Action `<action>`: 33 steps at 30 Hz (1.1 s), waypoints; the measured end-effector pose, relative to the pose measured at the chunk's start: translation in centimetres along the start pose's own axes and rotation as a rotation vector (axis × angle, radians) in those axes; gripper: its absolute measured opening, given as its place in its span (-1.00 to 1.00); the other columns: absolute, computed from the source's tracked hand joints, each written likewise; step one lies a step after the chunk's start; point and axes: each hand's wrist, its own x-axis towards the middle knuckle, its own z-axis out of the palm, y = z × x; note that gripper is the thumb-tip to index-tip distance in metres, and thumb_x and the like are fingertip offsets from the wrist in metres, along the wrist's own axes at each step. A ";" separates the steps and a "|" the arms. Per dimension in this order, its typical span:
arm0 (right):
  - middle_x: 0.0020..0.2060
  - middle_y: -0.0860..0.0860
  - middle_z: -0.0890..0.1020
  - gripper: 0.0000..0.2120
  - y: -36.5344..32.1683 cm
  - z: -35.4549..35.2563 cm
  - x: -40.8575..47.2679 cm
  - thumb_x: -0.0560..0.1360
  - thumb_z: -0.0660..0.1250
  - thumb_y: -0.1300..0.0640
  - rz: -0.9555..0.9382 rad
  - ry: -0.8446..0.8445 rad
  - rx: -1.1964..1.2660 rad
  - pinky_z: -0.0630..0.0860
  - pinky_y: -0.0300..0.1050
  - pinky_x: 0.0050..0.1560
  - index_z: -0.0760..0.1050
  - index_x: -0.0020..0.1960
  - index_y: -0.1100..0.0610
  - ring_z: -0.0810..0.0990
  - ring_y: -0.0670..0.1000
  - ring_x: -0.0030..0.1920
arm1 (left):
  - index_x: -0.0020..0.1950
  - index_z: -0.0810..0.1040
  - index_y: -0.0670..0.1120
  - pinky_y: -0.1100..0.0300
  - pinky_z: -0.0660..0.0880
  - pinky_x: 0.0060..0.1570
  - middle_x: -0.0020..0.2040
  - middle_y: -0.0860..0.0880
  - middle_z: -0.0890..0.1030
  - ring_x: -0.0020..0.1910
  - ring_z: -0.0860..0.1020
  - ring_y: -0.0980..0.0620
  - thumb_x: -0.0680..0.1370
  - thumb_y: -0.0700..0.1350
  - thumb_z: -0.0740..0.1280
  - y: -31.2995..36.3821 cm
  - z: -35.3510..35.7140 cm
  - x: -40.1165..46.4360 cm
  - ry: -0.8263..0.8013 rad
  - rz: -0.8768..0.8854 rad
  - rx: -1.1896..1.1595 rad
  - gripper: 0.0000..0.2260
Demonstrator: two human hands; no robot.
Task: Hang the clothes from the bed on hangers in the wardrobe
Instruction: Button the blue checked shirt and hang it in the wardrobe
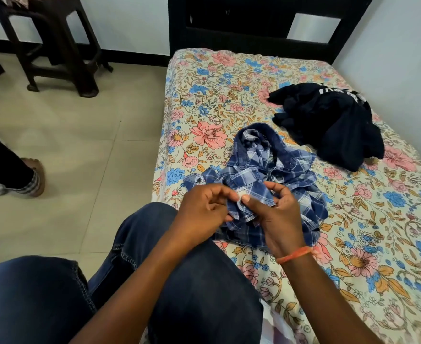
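Observation:
A crumpled blue-and-white checked shirt (269, 175) lies on the bed (229, 95), which has a floral sheet, close to its left edge. My left hand (202, 209) and my right hand (276, 214) both pinch a fold of the shirt's near edge between thumb and fingers. An orange thread band circles my right wrist. A dark navy garment (328, 122) with white lettering lies bunched farther back on the bed, toward the wall. No hanger or wardrobe is in view.
My knees in blue jeans (174, 269) fill the lower left beside the bed. A dark plastic stool (55, 43) stands on the tiled floor at the back left. Another person's foot (30, 177) stands at the left edge. A dark headboard (254, 18) backs the bed.

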 end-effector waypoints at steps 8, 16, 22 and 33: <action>0.22 -0.04 0.57 -0.45 -1.2 0.1 -1.1 0.25 0.66 0.09 -0.273 0.114 -0.295 0.54 0.14 0.22 0.45 0.11 -0.08 0.52 0.03 0.27 | 0.07 0.69 -0.08 0.05 0.59 -0.21 -0.09 -0.04 0.63 -0.19 0.59 0.01 0.49 -0.26 0.45 -0.9 0.5 -0.3 0.134 0.514 0.517 -0.82; 0.19 0.07 0.55 -0.38 0.2 0.7 -1.4 0.19 0.69 0.07 -0.102 0.093 -0.143 0.61 0.19 0.11 0.46 0.13 -0.10 0.55 0.15 0.23 | -0.05 0.67 0.05 0.02 0.39 -0.09 -0.10 0.11 0.62 -0.05 0.46 0.00 0.49 -0.01 0.44 -2.0 0.6 0.4 0.169 0.492 0.682 -0.92; 0.17 0.28 0.59 -0.36 0.2 0.6 -1.0 0.29 0.59 0.31 0.172 0.016 0.104 0.62 0.14 -0.07 0.38 0.26 0.10 0.71 0.21 -0.02 | -0.10 0.71 0.00 0.02 0.45 -0.30 -0.25 0.07 0.65 -0.26 0.47 -0.04 0.48 -0.05 0.40 -2.3 0.3 0.8 0.082 0.694 0.798 -0.90; 0.28 0.09 0.52 -0.43 0.2 0.2 -0.6 0.34 0.58 0.26 0.093 -0.122 -0.005 0.58 0.20 0.19 0.43 0.24 -0.03 0.55 0.16 0.27 | -0.02 0.69 -0.10 0.06 0.50 -0.32 -0.19 -0.01 0.63 -0.20 0.49 -0.03 0.48 -0.16 0.48 -2.6 0.4 0.6 0.060 0.603 0.798 -0.90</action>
